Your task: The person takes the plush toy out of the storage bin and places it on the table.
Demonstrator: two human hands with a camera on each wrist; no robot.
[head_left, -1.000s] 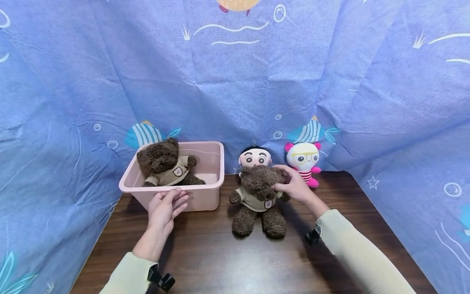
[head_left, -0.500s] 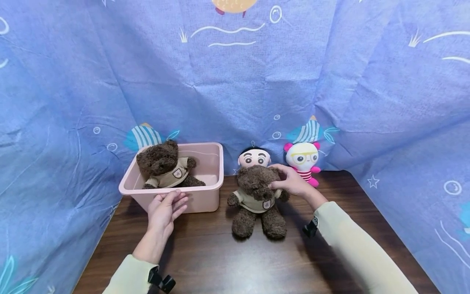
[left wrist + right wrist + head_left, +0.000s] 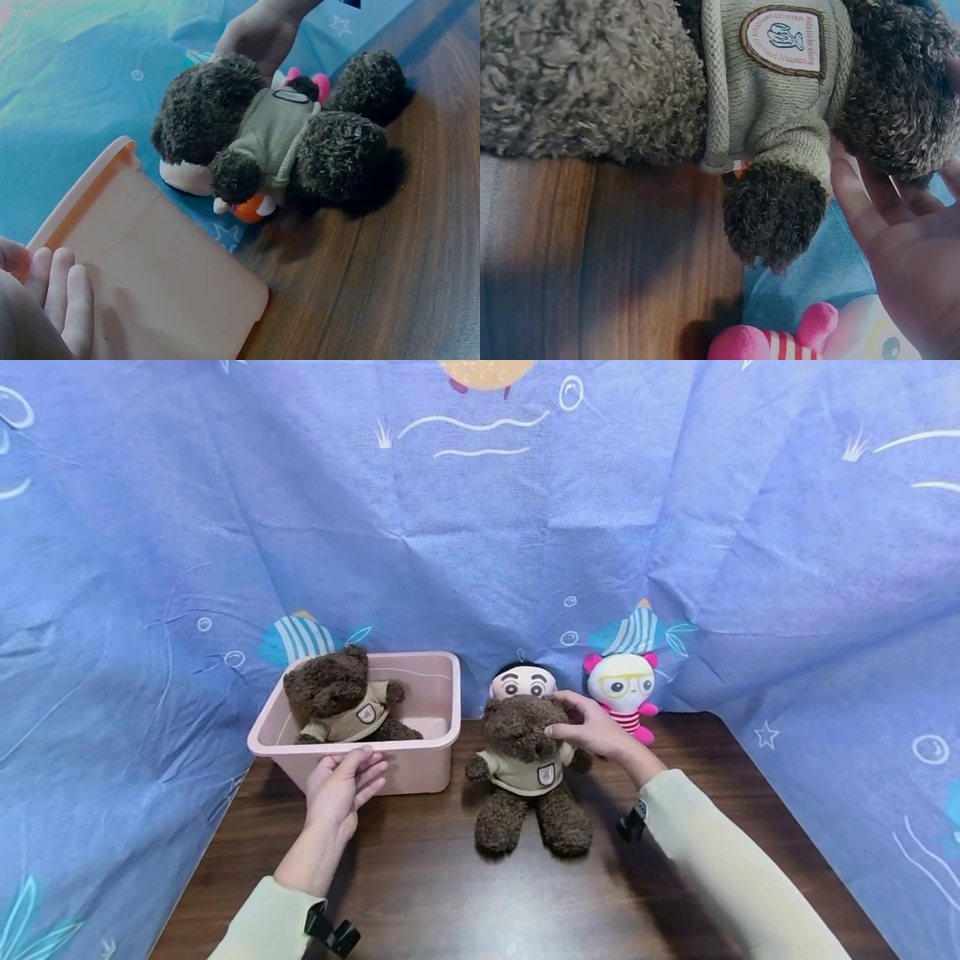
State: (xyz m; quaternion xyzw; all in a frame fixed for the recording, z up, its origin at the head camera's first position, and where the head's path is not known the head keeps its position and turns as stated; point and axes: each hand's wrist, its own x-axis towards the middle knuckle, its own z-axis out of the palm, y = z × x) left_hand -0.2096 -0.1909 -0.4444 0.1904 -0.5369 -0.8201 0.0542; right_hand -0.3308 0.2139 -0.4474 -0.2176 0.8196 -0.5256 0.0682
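In the head view my right hand point(image 3: 596, 727) grips the side of a dark brown teddy bear's head. The teddy bear point(image 3: 528, 777) faces me at mid-table in a beige knit sweater with a badge, legs spread forward. The right wrist view shows the fingers point(image 3: 859, 199) behind and beside its head. To the left, my left hand point(image 3: 336, 789) holds the front rim of a pink plastic bin point(image 3: 420, 770), thumb at the lip, fingers below it on the outer wall. A second brown teddy bear point(image 3: 330, 689) in a matching sweater leans inside the bin.
Behind the gripped bear stands a black-haired doll point(image 3: 522, 679), its body mostly hidden. A pink and white panda plush point(image 3: 624, 685) with yellow glasses sits to its right. A blue sea-print cloth point(image 3: 480, 552) hangs behind the dark wooden table point(image 3: 450, 893).
The gripped bear's head has shifted slightly left with my right hand, and its legs have come a little nearer. My left hand stays at the bin's rim.
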